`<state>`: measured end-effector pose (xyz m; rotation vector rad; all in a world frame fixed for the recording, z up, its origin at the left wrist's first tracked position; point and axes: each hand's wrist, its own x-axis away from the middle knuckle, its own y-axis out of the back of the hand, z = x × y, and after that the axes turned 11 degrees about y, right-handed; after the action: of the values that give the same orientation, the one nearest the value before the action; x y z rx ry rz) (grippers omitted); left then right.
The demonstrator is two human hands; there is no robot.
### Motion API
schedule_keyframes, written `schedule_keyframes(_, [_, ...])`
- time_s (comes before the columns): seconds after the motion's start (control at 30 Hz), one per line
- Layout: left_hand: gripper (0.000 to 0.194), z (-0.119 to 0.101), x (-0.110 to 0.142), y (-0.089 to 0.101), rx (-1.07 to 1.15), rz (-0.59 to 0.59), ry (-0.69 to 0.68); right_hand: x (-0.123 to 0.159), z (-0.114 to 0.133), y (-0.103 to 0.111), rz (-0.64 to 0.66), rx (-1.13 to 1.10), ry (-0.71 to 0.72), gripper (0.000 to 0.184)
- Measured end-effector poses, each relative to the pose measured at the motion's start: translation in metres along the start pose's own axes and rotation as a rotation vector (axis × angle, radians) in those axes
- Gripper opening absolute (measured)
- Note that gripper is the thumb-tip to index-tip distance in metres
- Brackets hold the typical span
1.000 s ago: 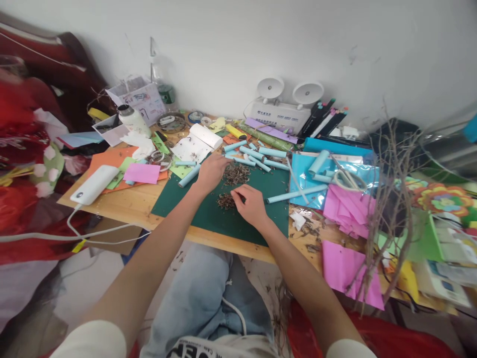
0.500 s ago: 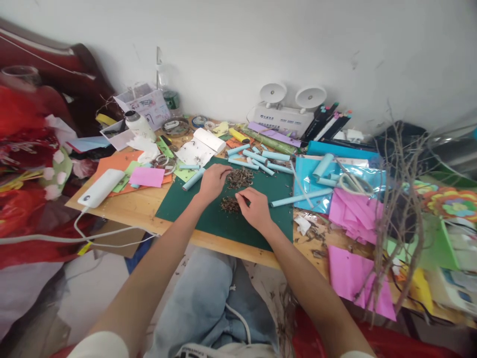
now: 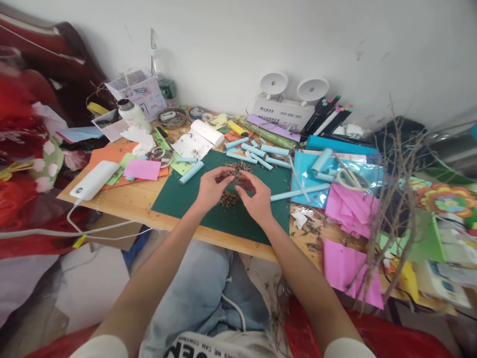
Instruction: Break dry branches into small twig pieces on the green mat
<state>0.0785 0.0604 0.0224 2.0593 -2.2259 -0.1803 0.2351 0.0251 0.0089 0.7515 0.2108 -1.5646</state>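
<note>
My left hand (image 3: 215, 188) and my right hand (image 3: 256, 198) face each other over a dark green mat (image 3: 179, 201). Both have curled fingers, the tips close together around small brown dry twig bits, partly hidden by the fingers. Behind the fingertips lies a loose pile of these dry bits (image 3: 244, 166). A second small pile (image 3: 228, 199) sits on the mat between my hands, nearer to me. Several light blue paper tubes (image 3: 274, 149) lie at the mat's far edge, and one short blue tube (image 3: 192, 172) rests left of my left hand.
A white power bank (image 3: 95, 180) with a cable lies at the left. A white bottle (image 3: 134, 117) stands behind it. On the right are scissors (image 3: 352, 180), pink paper (image 3: 350, 268) and upright bare branches (image 3: 406, 214). A twin-lamp white box (image 3: 283, 113) stands against the wall.
My hands have come closer together, their fingertips now meeting near the far pile. My right hand has moved away from the nearer pile. The camera view has shifted slightly.
</note>
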Motion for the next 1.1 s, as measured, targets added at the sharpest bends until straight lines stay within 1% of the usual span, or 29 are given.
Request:
schedule_keyframes(0.03, [0.024, 0.000, 0.006, -0.003, 0.056, 0.007, 0.032, 0.001, 0.000, 0.000, 0.009, -0.037, -0.005, 0.041])
schedule_keyframes(0.1, [0.025, 0.002, 0.018, -0.007, 0.168, -0.003, 0.110, 0.002, 0.001, -0.002, 0.003, -0.070, 0.002, 0.035])
schedule_keyframes(0.2, [0.027, 0.006, 0.031, -0.010, 0.321, -0.031, 0.238, 0.004, 0.003, -0.003, -0.002, -0.032, 0.030, 0.020])
schedule_keyframes(0.27, [0.030, 0.008, 0.037, -0.010, 0.418, -0.037, 0.310, 0.004, 0.004, -0.004, 0.010, 0.007, 0.062, 0.015])
schedule_keyframes(0.33, [0.032, 0.011, 0.043, -0.010, 0.502, -0.045, 0.358, 0.004, 0.005, -0.004, 0.021, 0.031, 0.102, 0.012])
schedule_keyframes(0.4, [0.033, 0.013, 0.045, -0.010, 0.545, -0.053, 0.376, 0.004, 0.004, -0.005, 0.027, 0.040, 0.129, 0.013])
schedule_keyframes(0.5, [0.033, 0.017, 0.045, -0.010, 0.509, -0.069, 0.353, 0.003, 0.002, -0.005, 0.041, 0.039, 0.140, 0.013])
schedule_keyframes(0.6, [0.029, 0.020, 0.041, -0.008, 0.394, -0.074, 0.290, 0.003, 0.000, -0.005, 0.045, 0.028, 0.141, 0.013])
schedule_keyframes(0.67, [0.029, 0.021, 0.038, -0.006, 0.320, -0.063, 0.247, 0.004, 0.000, -0.005, 0.038, 0.010, 0.104, 0.012])
schedule_keyframes(0.73, [0.033, 0.023, 0.036, -0.004, 0.251, -0.052, 0.206, 0.004, 0.001, -0.005, 0.039, -0.009, 0.037, 0.012])
schedule_keyframes(0.8, [0.035, 0.025, 0.035, -0.003, 0.172, -0.053, 0.153, 0.004, 0.002, -0.004, 0.068, -0.003, 0.001, 0.014])
schedule_keyframes(0.9, [0.026, 0.026, 0.037, 0.000, 0.041, -0.061, 0.066, 0.004, 0.002, -0.003, 0.132, 0.041, 0.029, 0.012])
schedule_keyframes(1.0, [0.021, 0.026, 0.038, 0.001, -0.021, -0.062, 0.055, 0.003, 0.001, -0.003, 0.155, 0.053, 0.033, 0.012])
schedule_keyframes(1.1, [0.022, 0.024, 0.038, 0.001, -0.023, -0.063, 0.069, 0.003, 0.000, -0.002, 0.121, 0.031, -0.001, 0.012])
